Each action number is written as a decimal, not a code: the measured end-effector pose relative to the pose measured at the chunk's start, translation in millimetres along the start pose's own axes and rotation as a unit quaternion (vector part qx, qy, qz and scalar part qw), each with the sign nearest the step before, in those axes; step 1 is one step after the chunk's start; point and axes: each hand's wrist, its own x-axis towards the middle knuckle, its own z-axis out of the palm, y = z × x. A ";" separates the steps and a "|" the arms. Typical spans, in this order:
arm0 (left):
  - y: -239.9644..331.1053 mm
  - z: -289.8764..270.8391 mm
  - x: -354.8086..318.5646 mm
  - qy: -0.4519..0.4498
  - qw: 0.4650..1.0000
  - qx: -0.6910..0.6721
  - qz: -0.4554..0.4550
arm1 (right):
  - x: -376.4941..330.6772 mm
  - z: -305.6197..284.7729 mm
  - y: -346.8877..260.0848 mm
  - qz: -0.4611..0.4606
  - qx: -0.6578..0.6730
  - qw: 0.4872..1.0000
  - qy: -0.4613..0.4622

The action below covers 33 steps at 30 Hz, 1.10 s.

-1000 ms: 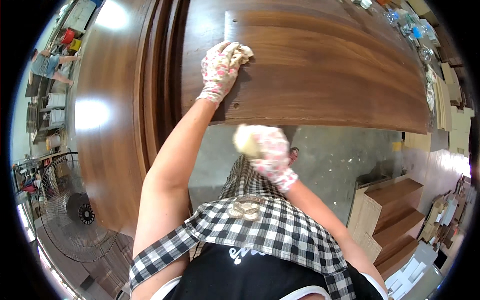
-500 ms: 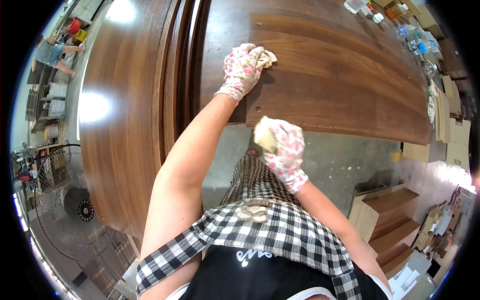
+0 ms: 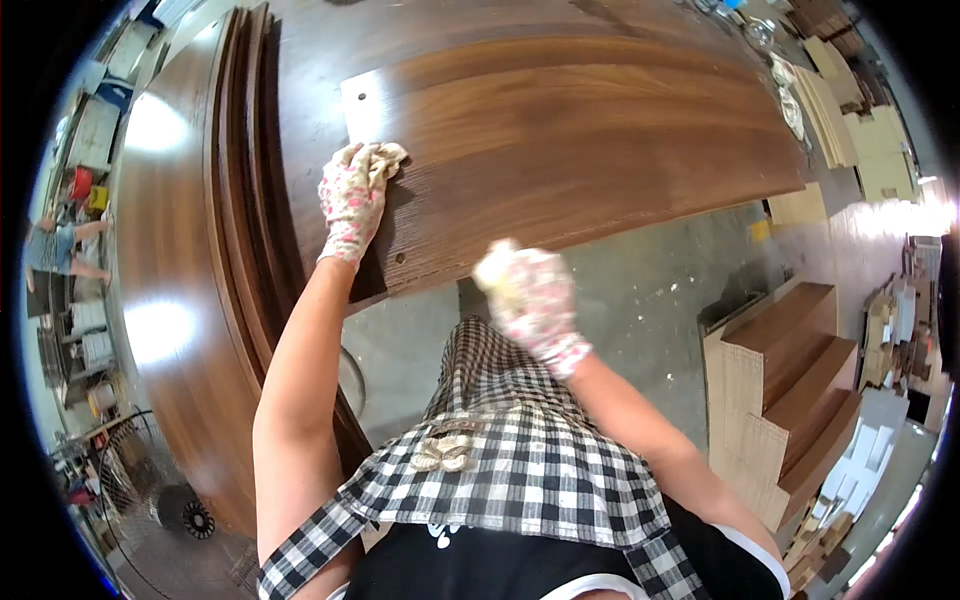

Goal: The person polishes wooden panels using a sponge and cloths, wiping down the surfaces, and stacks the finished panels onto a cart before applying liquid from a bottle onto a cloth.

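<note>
My left hand, in a white glove with pink flowers, is closed around a bunched beige cloth. The cloth rests on a dark brown wood-grain panel, near its left end. My right hand, in a matching glove, is smeared by motion close to the panel's near edge. In its fingers is a pale yellowish pad, too blurred to tell sponge from folded cloth. A small round hole shows in the panel near its front left corner.
More brown panels stand on edge or overlap at the left. Below them is a black floor fan. Stepped brown boards with cardboard stand at the right. Flat cardboard pieces lie beyond the panel's right end. Another person is far left.
The view has swung to the right, so the panel and my left hand appear further left. My right hand has come closer to the panel's near edge, still with the pad.
</note>
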 end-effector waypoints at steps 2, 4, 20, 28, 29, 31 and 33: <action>1.7 -0.6 2.6 0.000 1.000 -0.006 -0.007 | -8.6 -36.0 52.5 0.091 0.001 0.995 0.050; -0.4 0.5 2.9 0.014 1.000 0.004 0.004 | -14.0 -42.6 67.9 0.166 0.028 0.982 0.090; 79.6 -34.8 43.4 0.002 0.996 -0.012 0.087 | -30.9 -131.7 182.5 0.315 -0.097 0.918 0.221; 155.7 -28.1 65.3 -0.018 0.989 0.021 0.143 | -5.8 -149.3 130.5 0.171 -0.052 0.966 0.186; 147.9 -27.6 65.3 -0.018 0.989 0.019 0.144 | -6.3 -171.6 158.2 0.189 -0.096 0.958 0.195; 154.0 -31.6 62.6 -0.034 0.988 0.042 0.142 | -16.3 -213.9 219.0 0.311 -0.153 0.915 0.204; 151.2 -34.2 64.2 -0.023 0.986 0.044 0.157 | -28.1 -228.0 270.9 0.332 -0.181 0.882 0.281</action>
